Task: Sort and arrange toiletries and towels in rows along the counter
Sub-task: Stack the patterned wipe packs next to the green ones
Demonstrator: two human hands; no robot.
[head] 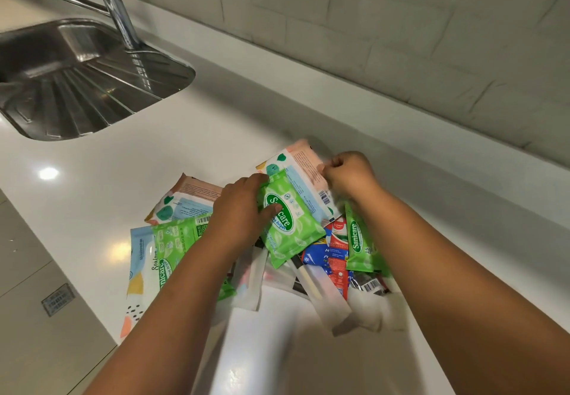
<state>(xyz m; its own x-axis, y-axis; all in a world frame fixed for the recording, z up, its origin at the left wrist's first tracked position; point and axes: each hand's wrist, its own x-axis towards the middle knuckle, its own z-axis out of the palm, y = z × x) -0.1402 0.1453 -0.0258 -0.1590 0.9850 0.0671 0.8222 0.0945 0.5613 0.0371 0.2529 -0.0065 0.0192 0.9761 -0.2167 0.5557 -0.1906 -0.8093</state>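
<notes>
A heap of toiletries lies on the white counter (pixel 216 123) in front of me. My left hand (pixel 239 209) grips a green Sanicare wipes pack (pixel 293 228), thumb across its label. My right hand (pixel 348 174) pinches the edge of a pink and white wipes pack (pixel 300 163) that lies behind the green one. A second green Sanicare pack (pixel 359 243) sits under my right forearm. Red and blue toothpaste sachets (pixel 327 252) and white wrapped toothbrushes (pixel 324 293) fill the middle of the heap. More wipes packs (pixel 179 234) lie to the left.
A steel sink (pixel 77 80) with a chrome tap (pixel 117 12) is set into the counter at the far left. A tiled wall (pixel 401 40) runs along the back. The counter's front edge drops off at the lower left, above a cabinet (pixel 37 302).
</notes>
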